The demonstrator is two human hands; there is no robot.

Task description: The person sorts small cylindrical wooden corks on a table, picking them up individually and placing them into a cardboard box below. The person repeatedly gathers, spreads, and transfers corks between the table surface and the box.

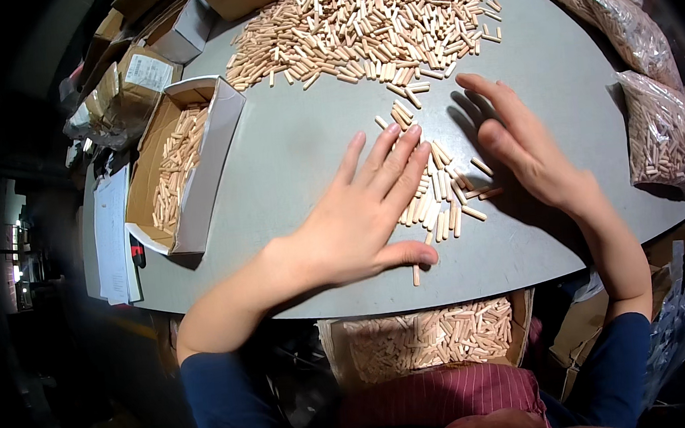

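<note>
Small wooden dowel pins (pixel 439 186) lie loosely scattered on the grey table in front of me. Over their left side my left hand (pixel 361 200) is spread flat, palm down, its fingertips and thumb among the pins; those beneath the palm are hidden. To the right of the scatter, my right hand (pixel 526 147) hovers with fingers apart and nothing in it, casting a shadow on the table. Beyond both hands rises a big heap of the same dowel pins (pixel 368 23), with a few strays trailing toward me.
A white-sided cardboard box (pixel 224 135) holding dowel pins stands at the left, beside papers (pixel 115 232). Below the table's near edge sits an open carton (pixel 522 324) full of pins. Clear plastic bags of pins (pixel 658 133) line the right edge. Cartons (pixel 183 29) crowd the far left.
</note>
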